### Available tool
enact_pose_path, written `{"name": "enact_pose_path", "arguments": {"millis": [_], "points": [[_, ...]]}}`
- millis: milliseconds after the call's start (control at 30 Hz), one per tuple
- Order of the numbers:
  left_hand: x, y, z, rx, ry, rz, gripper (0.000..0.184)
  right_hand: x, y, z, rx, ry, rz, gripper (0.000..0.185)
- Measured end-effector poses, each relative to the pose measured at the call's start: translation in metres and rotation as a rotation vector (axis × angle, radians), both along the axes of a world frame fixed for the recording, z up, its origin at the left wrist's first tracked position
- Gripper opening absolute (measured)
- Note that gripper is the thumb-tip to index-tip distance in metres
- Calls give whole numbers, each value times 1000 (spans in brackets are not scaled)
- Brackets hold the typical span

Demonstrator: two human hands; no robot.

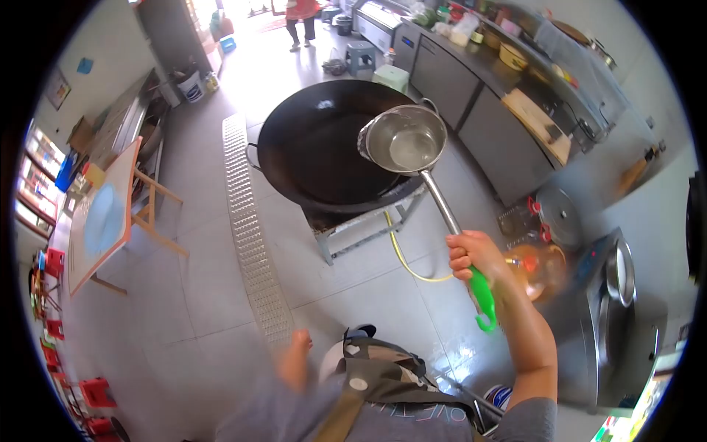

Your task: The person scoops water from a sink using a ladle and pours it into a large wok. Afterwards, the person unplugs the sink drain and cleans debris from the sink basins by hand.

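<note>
My right hand (475, 254) is wrapped round the handle of a large metal ladle (445, 205), whose green hooked end sticks out below my fist. The ladle's deep round bowl is held out over the right side of a very big dark wok (317, 147). Its inside looks pale and shiny; I cannot make out for certain whether liquid is in it. The wok rests on a low metal stand (353, 239). My left hand (294, 359) hangs low by my body, away from the wok, and is smeared by motion, so its fingers are unclear.
A yellow hose (403, 259) runs along the floor from the stand. A metal drain grate (247, 221) lies left of the wok. Steel counters (493, 125) line the right, with large orange-filled bottles (534, 269) nearby. A wooden table (110, 214) stands left. Another person (300, 22) is far back.
</note>
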State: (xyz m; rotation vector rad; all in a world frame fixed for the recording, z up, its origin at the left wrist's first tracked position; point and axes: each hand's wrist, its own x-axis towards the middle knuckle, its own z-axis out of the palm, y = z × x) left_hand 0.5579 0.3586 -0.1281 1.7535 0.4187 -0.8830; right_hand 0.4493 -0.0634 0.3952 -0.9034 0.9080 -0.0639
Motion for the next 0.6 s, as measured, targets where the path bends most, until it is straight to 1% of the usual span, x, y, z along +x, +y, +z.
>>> {"name": "enact_pose_path", "arguments": {"millis": [33, 100, 167, 267, 300, 333, 433, 533, 600], "points": [[-6, 3, -4, 71, -4, 70, 31, 14, -4, -7, -60, 16, 18, 20], [-6, 4, -5, 178, 88, 171, 31, 38, -10, -23, -169, 55, 51, 17], [4, 6, -5, 251, 278, 226, 32, 54, -18, -41, -275, 80, 93, 16], [-4, 8, 10, 258, 341, 164, 35, 70, -34, -69, -486, 123, 116, 15], [-7, 5, 19, 270, 341, 177, 36, 72, -41, -79, -564, 141, 113, 15], [-8, -1, 28, 280, 338, 187, 36, 74, -51, -90, -680, 184, 142, 15], [-13, -8, 34, 288, 320, 186, 36, 73, -59, -93, -1123, 332, 230, 17], [-14, -19, 43, 264, 323, 183, 35, 65, -80, -123, -1662, 423, 229, 19], [-10, -27, 45, 247, 323, 174, 33, 59, -78, -114, -1735, 480, 220, 19]]}}
